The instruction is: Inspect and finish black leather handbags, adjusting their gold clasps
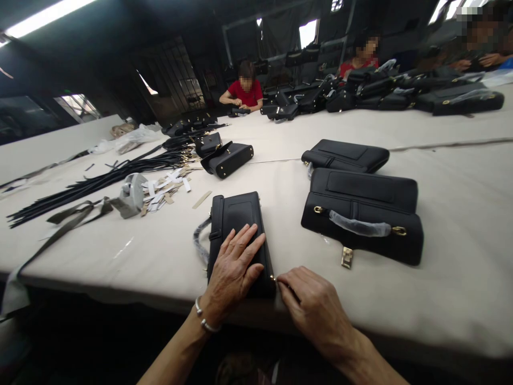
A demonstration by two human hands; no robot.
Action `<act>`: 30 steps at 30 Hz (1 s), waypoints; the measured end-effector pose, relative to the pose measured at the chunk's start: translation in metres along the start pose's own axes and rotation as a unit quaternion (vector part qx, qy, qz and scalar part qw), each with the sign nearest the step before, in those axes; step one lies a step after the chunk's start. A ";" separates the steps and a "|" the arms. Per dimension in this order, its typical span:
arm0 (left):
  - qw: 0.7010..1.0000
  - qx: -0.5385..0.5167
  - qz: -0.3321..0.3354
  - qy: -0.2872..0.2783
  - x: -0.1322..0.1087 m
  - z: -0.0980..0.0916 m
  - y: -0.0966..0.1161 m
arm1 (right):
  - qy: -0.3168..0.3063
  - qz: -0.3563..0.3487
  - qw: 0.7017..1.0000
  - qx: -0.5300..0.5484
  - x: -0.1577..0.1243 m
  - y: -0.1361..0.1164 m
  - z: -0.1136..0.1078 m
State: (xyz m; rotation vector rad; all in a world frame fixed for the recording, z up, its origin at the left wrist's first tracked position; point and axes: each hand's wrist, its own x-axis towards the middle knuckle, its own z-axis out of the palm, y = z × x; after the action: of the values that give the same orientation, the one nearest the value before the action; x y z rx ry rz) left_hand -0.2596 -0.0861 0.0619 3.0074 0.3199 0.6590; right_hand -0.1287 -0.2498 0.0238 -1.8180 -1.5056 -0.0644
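Note:
A small black handbag (236, 216) lies flat on the pale table (460, 214) near its front edge. My left hand (234, 267) rests on the bag with fingers stretched out and spread, holding nothing. My right hand (315, 307) sits at the bag's near right corner, its fingers curled and pinched against a small gold fitting; what they hold is hidden. A wrapped handle (199, 240) curves out from the bag's left side.
Two larger black handbags (363, 214) (345, 155) lie to the right, another open one (226, 158) behind. Black straps (100, 182), paper tags (164, 190) and grey tape lie at the left. Other people sit at the far end among piled bags (401, 88).

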 end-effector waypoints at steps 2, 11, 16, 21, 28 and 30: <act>1.000 -0.002 0.001 -0.001 0.000 0.000 0.000 | -0.010 0.008 1.000 0.012 0.000 0.000 -0.001; 1.000 -0.004 0.004 -0.001 0.000 -0.002 0.001 | 0.044 -0.016 0.997 -0.067 0.002 -0.003 0.012; 0.999 -0.026 -0.004 -0.033 0.020 -0.025 -0.001 | 0.042 -0.008 0.998 -0.049 0.004 0.001 0.015; 0.992 0.023 -0.127 -0.016 0.076 -0.035 -0.027 | -0.007 -0.079 0.997 0.007 -0.001 -0.002 0.019; 0.982 -0.010 -0.154 -0.106 0.098 -0.004 -0.062 | 0.010 -0.094 0.994 0.048 -0.006 0.005 0.008; 0.981 -0.028 -0.157 -0.106 0.086 0.001 -0.064 | 0.019 0.006 0.998 0.061 0.005 0.015 -0.006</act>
State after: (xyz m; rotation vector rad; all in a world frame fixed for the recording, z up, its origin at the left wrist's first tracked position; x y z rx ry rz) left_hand -0.1947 -0.0058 0.0901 2.8444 0.7285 0.3122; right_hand -0.1114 -0.2493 0.0230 -1.7186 -1.4409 -0.0014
